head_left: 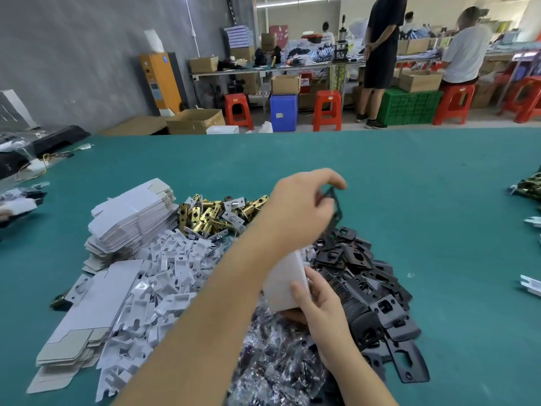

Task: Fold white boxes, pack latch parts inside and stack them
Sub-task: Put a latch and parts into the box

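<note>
White box amid latch-part heaps

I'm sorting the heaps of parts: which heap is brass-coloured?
The latch bolt heap, farthest from the person, beside the flat box stack. The white plastic heap and black plate heap lie nearer.

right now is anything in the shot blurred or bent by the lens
Head view: the left hand and the black plate it pinches are motion-blurred; the right hand holding the white box is sharper; the wide lens bows the green table edge; lighting is even, with no strong glare.
</note>
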### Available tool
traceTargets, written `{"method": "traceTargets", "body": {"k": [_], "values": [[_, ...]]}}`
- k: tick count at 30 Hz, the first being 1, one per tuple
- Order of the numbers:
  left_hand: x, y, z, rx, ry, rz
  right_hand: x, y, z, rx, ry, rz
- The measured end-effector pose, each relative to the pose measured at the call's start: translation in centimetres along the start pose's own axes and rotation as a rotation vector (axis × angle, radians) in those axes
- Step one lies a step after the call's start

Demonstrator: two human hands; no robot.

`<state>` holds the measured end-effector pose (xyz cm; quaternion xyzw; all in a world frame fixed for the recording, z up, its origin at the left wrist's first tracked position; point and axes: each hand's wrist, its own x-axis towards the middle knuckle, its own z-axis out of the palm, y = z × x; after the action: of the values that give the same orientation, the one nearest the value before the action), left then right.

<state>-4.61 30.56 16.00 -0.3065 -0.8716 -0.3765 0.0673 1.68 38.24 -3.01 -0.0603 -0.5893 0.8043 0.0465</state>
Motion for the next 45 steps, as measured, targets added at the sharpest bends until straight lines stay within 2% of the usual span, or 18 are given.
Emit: {"method": "traceTargets", "body": {"k": [3,5,9,14,19,23,29,35,45], "values": [[-1.0,-2.9,-2.4,-0.161,0.024,-0.177,-0.1,-0.2,0.2,0.030,0.003,-0.019],[-1.8,-5.0,-3.5,-0.166,0.049,-0.261,-0.1,-0.1,0.2,0.047,0.009,-0.017],[-4.0,-7.8,-4.7,-0.106,0.074,-0.316,0.0,0.0,0.2,0.050,0.001,-0.026],[-5.4,-9.1,-4.4,-0.083,0.012,-0.374,0.1,0.4,0.1,0.043,-0.004,-0.031],[-5.8,-8.6,-4.8,-0.008,-0.092,-0.277,0.1,0.5,0.0,0.030,-0.021,-0.037],[-5.7,-9.0,-5.1,0.039,-0.113,-0.222,0.1,0.6,-0.1,0.032,-0.016,-0.036],[-5.2,-9.3,-4.8,0.127,-0.007,-0.148,0.1,0.5,-0.1,0.035,-0.022,-0.041],[-4.1,-9.4,-4.4,0.256,-0.017,-0.169,0.0,0.4,0.0,0.043,-0.021,-0.035],[-2.3,-8.1,-4.8,0.362,-0.168,-0.184,0.0,0.3,0.0,0.047,-0.027,-0.033]]}}
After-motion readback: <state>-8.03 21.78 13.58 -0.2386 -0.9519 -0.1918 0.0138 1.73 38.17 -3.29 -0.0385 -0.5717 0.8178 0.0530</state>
